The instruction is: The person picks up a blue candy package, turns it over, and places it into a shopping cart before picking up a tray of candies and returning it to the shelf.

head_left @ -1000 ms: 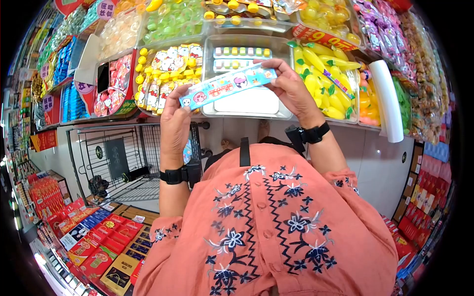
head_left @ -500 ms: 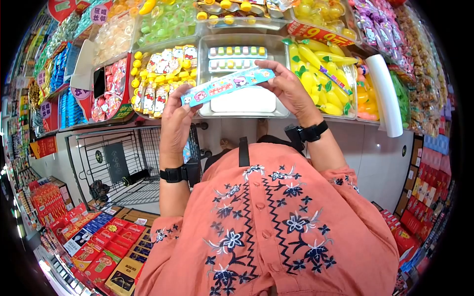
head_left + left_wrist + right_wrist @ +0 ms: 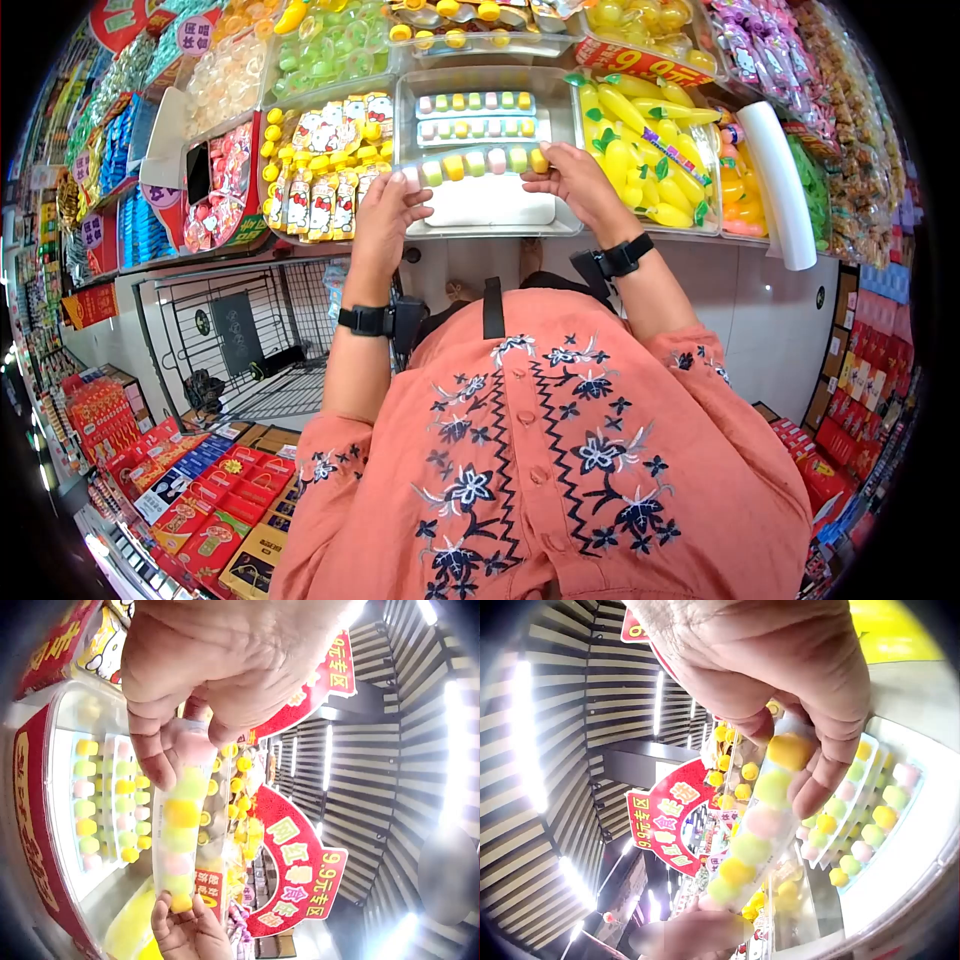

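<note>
A wire cart [image 3: 235,330] stands on the left, then Hello Kitty packs [image 3: 322,207] with yellow caps. The left hand [image 3: 383,220] pinches one end of a clear strip [image 3: 480,164] of yellow, green and pink pieces. The strip is held above a tray [image 3: 500,232] where similar strips lie. The right hand [image 3: 588,192] pinches its other end, thumb against fingers. Further right are banana-shaped packs [image 3: 655,165] and a white roll [image 3: 782,190].

Top: coral-pink cloth shirt [image 3: 735,460], round buttons [image 3: 525,417]
Stitching: navy-white floral embroidery [image 3: 602,451]
Arms: coral embroidered sleeves [image 3: 690,350]
Wristwear: black straps [image 3: 365,320], boxy black modules [image 3: 407,322]
</note>
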The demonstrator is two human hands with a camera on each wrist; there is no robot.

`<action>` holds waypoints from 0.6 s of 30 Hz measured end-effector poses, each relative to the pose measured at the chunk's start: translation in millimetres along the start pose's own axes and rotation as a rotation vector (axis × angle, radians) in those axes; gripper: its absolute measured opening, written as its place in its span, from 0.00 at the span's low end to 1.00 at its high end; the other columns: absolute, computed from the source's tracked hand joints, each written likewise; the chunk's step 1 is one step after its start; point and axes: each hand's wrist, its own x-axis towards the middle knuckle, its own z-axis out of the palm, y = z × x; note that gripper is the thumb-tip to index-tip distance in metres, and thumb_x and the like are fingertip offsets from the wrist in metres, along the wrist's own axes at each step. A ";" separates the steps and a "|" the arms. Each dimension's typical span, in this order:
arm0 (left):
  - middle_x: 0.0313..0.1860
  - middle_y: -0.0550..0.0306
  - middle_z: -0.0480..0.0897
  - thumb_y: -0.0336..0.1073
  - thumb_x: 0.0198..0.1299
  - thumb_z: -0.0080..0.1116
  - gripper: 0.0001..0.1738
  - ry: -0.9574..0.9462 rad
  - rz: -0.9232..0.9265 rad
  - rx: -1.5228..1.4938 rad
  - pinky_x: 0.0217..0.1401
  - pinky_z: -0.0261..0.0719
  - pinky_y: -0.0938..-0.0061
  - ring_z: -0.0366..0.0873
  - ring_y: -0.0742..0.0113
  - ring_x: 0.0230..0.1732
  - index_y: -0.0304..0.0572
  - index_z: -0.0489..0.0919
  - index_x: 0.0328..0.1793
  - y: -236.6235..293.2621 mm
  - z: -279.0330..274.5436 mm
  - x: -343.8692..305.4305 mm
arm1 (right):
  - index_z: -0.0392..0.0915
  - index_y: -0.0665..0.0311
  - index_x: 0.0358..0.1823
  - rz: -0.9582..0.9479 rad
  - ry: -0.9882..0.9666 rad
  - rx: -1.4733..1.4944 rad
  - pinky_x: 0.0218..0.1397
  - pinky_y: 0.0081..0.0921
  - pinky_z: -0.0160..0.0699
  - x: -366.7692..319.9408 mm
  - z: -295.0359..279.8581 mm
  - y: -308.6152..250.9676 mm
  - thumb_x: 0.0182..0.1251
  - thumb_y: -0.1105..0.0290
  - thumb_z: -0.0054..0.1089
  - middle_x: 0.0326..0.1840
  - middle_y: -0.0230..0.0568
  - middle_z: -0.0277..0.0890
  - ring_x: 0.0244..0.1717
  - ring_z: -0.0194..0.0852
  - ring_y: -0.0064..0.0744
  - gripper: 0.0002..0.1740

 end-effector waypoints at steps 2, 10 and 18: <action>0.46 0.54 0.79 0.44 0.73 0.54 0.18 0.009 -0.038 0.040 0.48 0.83 0.70 0.81 0.63 0.49 0.36 0.73 0.57 -6.9 2.3 11.2 | 0.69 0.71 0.49 0.018 0.031 0.027 0.52 0.33 0.88 3.9 -3.1 4.5 0.77 0.62 0.53 0.43 0.43 0.75 0.44 0.83 0.37 0.16; 0.46 0.56 0.79 0.38 0.69 0.60 0.16 0.001 -0.142 -0.061 0.45 0.84 0.72 0.81 0.66 0.45 0.36 0.74 0.56 -37.6 9.8 45.1 | 0.63 0.77 0.55 0.088 0.109 -0.010 0.48 0.35 0.89 21.3 -17.5 27.2 0.71 0.71 0.56 0.47 0.50 0.73 0.42 0.82 0.39 0.20; 0.45 0.51 0.76 0.36 0.68 0.58 0.16 0.142 -0.245 -0.166 0.41 0.85 0.69 0.81 0.60 0.43 0.30 0.73 0.54 -77.6 2.1 71.1 | 0.55 0.83 0.63 0.222 0.223 -0.142 0.43 0.40 0.90 48.2 -20.6 48.6 0.68 0.75 0.50 0.54 0.58 0.68 0.42 0.82 0.48 0.27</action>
